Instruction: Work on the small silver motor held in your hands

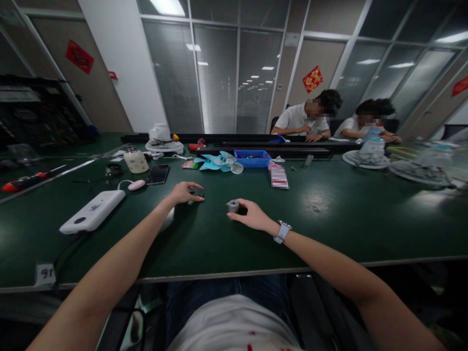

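Observation:
My right hand [253, 214] is wrapped round a small grey metal cylinder [233, 207] that looks like a motor. The cylinder stands upright at the middle of the green table, its round top with dark holes facing up. To the left, my left hand [183, 193] is low over the table with thumb and fingers apart. Tiny dark parts [202, 195] show by its fingertips, too small to name; I cannot tell whether the fingers touch them.
Behind my hands are blue fan blades [215, 162] and a blue bin [252, 165] with small things in it. On the left are a white power strip [93, 210], a phone [158, 174], a cream bottle [135, 160] and a red-black screwdriver [25, 181]. Two people sit across the table.

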Demonstrator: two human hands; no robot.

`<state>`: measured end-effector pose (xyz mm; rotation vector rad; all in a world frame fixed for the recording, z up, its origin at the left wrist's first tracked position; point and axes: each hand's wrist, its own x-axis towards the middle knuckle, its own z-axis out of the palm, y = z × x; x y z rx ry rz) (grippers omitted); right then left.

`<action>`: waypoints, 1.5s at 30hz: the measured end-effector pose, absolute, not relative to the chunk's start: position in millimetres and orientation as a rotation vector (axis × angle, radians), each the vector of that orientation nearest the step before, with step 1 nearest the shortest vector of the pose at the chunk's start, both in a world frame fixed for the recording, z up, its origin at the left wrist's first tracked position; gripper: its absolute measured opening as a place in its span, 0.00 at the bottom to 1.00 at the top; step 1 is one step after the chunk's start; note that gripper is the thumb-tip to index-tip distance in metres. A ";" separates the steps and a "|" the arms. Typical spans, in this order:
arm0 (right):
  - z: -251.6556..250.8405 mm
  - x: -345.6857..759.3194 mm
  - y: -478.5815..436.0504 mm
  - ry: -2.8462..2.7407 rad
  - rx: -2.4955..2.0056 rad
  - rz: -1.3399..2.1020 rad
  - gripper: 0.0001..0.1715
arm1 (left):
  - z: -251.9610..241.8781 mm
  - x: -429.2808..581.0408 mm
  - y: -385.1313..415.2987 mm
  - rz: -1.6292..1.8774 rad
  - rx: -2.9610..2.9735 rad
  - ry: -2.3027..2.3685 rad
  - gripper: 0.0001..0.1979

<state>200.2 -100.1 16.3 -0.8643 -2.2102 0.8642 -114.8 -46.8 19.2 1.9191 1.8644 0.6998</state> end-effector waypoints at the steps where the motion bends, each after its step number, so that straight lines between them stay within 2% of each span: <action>1: 16.6 200.2 -100.2 -2.210 -0.868 0.862 0.22 | 21.1 -115.2 -47.2 0.645 1.966 1.873 0.30; 5: 18.4 200.1 -101.3 -2.213 -0.874 0.861 0.22 | 23.5 -112.8 -48.3 0.595 2.072 1.886 0.16; 10: 18.0 199.7 -101.0 -2.214 -0.871 0.861 0.21 | 22.2 -96.1 -53.5 0.720 2.161 1.809 0.08; 14: 14.6 198.5 -98.9 -2.207 -0.858 0.834 0.21 | 27.6 -56.6 -70.2 1.046 2.291 1.576 0.09; 17: 12.7 197.8 -97.9 -2.208 -0.844 0.815 0.19 | 31.5 -24.8 -87.4 1.167 2.288 1.403 0.10; 23: 10.1 197.8 -96.4 -2.206 -0.856 0.780 0.20 | 28.1 -3.8 -104.6 1.135 2.293 1.260 0.10; 45: 8.5 198.7 -95.1 -2.211 -0.813 0.786 0.22 | 33.2 4.8 -110.9 1.108 2.251 1.288 0.12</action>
